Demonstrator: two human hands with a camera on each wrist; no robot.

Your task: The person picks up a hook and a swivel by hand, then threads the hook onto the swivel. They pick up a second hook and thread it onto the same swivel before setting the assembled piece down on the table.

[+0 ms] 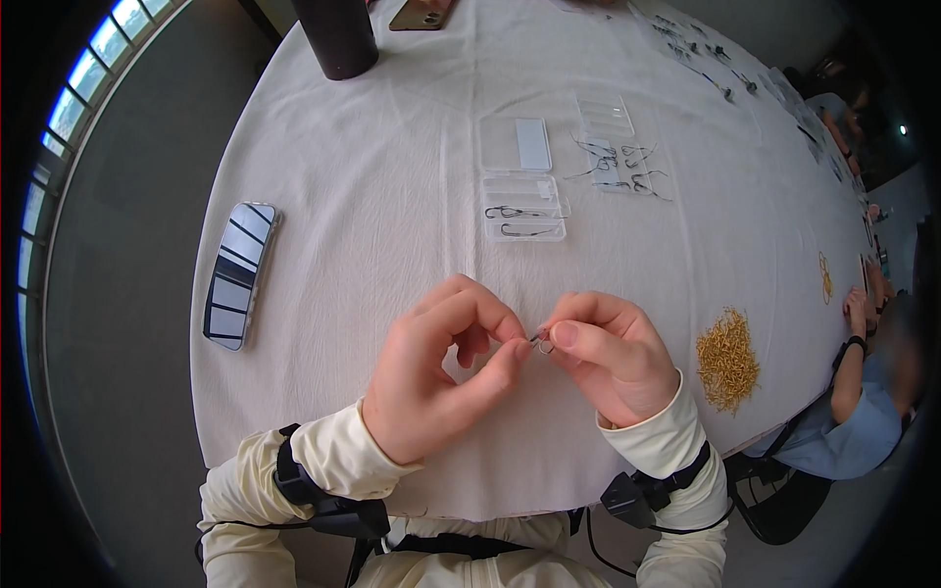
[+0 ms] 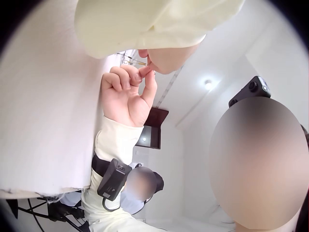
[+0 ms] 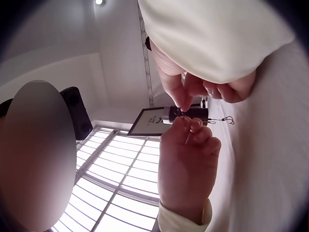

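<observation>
Near the table's front edge, my two hands meet fingertip to fingertip over the white cloth. Between them is a small fish hook, showing a dark shank and a rounded metal loop; the fingertips hide the rest. My left hand pinches its dark end with thumb and forefinger. On the other side, my right hand pinches it near the loop, thumb on top. Beyond the hands lies an opened clear plastic box with dark hooks in its compartments. A second clear box has several hooks with thin lines lying about it.
A heap of small gold-coloured pieces lies to the right, with yellow loops farther over. On the left is a phone. A dark tumbler and another phone are at the back. Another person sits at right.
</observation>
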